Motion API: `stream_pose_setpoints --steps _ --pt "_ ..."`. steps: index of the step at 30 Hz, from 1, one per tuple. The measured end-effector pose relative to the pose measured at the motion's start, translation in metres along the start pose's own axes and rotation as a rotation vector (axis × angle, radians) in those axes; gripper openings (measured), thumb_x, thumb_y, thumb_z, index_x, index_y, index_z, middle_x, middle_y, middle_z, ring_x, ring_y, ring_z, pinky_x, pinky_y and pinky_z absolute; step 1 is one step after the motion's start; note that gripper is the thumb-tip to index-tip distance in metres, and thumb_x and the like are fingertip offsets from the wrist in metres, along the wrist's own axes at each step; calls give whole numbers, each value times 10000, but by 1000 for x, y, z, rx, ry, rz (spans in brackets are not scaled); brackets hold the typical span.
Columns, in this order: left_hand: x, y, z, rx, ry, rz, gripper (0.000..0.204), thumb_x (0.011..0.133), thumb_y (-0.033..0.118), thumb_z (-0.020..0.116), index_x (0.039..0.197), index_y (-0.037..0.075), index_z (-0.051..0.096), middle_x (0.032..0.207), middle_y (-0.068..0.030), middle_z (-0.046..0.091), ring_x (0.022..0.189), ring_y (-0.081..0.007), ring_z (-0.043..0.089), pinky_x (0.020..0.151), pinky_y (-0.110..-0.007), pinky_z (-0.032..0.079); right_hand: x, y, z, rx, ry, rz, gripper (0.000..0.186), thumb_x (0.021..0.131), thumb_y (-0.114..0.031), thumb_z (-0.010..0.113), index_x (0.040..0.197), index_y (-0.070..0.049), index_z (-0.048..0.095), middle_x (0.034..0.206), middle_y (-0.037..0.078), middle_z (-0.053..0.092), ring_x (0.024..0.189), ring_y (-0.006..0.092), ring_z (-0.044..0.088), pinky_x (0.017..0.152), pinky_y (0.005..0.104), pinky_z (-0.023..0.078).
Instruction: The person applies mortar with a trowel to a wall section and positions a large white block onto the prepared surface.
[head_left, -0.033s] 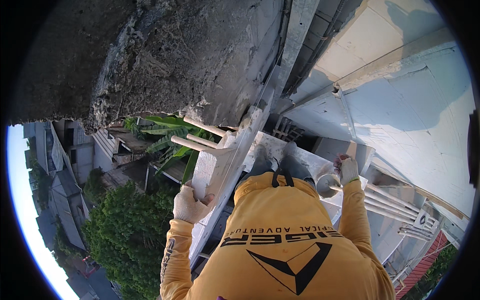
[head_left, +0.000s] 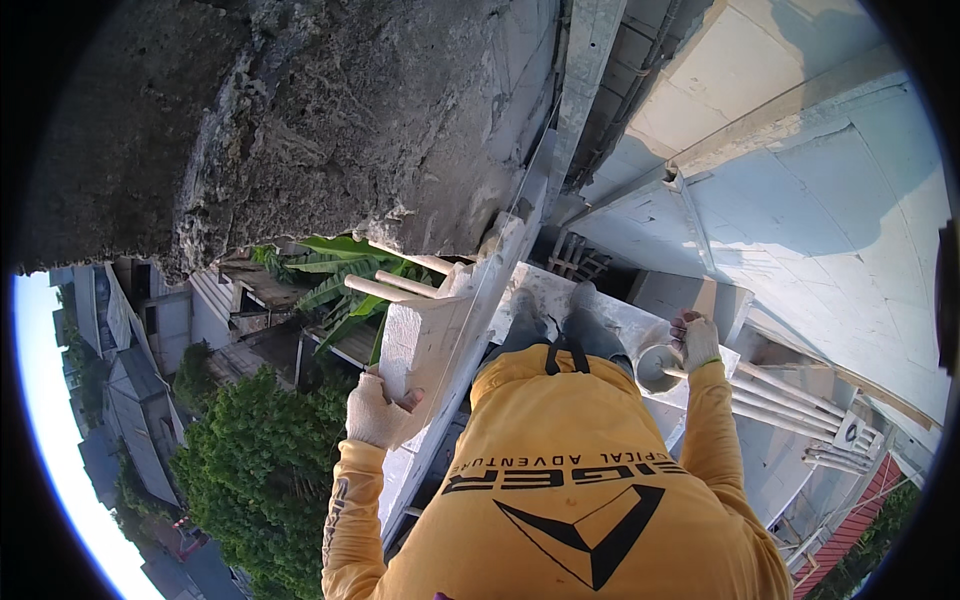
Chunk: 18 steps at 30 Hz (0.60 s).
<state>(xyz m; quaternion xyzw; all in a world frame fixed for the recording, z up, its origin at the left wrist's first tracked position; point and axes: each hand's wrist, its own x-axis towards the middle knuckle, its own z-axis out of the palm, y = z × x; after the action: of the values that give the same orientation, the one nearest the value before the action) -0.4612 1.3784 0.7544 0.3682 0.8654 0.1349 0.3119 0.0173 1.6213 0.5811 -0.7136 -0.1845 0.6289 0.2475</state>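
My left hand, in a pale knit glove, grips the edge of a rough white block beside a long pale rail, along which a thin line runs. My right hand, also gloved, is raised at my right side with its fingers curled; whatever they hold, if anything, is too small to name. Just below it is a round pale bucket. My booted feet are on a narrow white-stained platform, partly hidden by my yellow shirt.
A rough concrete wall overhangs at the upper left; a white panelled wall rises at the right. Pale poles lie beyond the bucket, and others jut left past the block. Far below are trees and rooftops beyond the open edge.
The view has shifted very slightly, with the rooftops and concrete edge at the left a little lower. My hands are in nearly the same places.
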Motion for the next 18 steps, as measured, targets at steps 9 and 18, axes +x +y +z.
stream_pose_setpoints --steps 9,18 --pt "-51 -8 -41 12 329 -69 465 710 108 807 1106 -17 599 930 -125 689 818 -221 664 737 -346 524 32 23 -41 -51 112 75 144 933 -114 463 1013 -68 573 746 59 586 541 134 536 410 268 393" --pt "-119 89 -72 -323 462 18 650 777 356 807 1205 -53 538 1091 -122 632 1015 -198 588 880 -336 474 85 18 -56 -382 107 26 198 944 -119 415 1060 -90 573 724 31 571 528 129 525 450 311 399"
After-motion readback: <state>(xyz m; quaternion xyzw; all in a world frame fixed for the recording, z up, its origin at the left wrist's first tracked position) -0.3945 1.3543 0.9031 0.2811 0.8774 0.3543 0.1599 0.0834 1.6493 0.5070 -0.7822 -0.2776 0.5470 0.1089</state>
